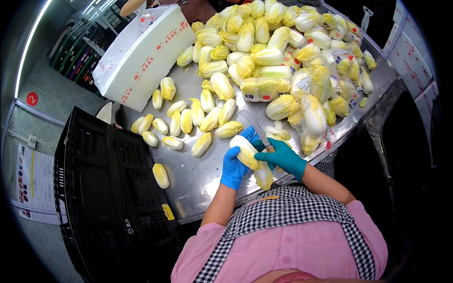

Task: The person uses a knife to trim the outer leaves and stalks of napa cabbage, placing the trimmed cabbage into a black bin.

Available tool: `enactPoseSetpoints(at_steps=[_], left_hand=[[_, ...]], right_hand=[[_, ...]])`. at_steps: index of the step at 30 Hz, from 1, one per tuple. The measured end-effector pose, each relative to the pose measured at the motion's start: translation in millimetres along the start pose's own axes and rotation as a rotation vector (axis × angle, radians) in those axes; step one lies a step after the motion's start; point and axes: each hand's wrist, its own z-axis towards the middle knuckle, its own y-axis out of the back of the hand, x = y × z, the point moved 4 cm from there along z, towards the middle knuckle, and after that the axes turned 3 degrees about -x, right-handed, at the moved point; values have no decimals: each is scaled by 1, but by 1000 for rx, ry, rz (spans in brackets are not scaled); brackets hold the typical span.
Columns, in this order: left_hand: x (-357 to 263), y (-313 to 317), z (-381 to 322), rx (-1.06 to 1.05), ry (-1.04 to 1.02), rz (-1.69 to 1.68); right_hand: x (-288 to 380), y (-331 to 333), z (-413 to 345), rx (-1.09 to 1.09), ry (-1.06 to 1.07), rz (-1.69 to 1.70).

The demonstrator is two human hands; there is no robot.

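Observation:
A napa cabbage [244, 151] rests in my left hand [235, 169], which wears a blue glove and curls around it above the near edge of the metal table. My right hand [283, 160], gloved in green, grips a knife [262, 136] by its wooden handle, the curved blade pointing up and away from me. The fingertips of that hand also touch the cabbage's yellow leafy side. Just below the held cabbage lies another napa cabbage [264, 177]. More cabbage pieces [277, 132] sit beyond my right hand, partly hidden by it.
Loose cabbages [196, 113] lie across the left of the metal table [198, 180]. A large heap of cabbages [265, 42], some in printed plastic bags [313, 123], fills the back and right. A white foam box [148, 56] stands back left, black crates [116, 184] at left. Someone stands beyond the table.

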Motion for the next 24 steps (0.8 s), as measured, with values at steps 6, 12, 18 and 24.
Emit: enactPoseSetpoints(at_steps=[6,12,18,24], left_hand=[[8,31,-10,-399,181,138],[1,30,-12,-382,123,504],[9,17,-11,-295,185,311],[13,16,-12,-155,226,244]], right_hand=[[-13,-2,-5,-24,-19,71],[-22,2,-1,-182,378,-364],[-15,5,2,-157,280,-270],[-15,9,-4,-85,88,-105]])
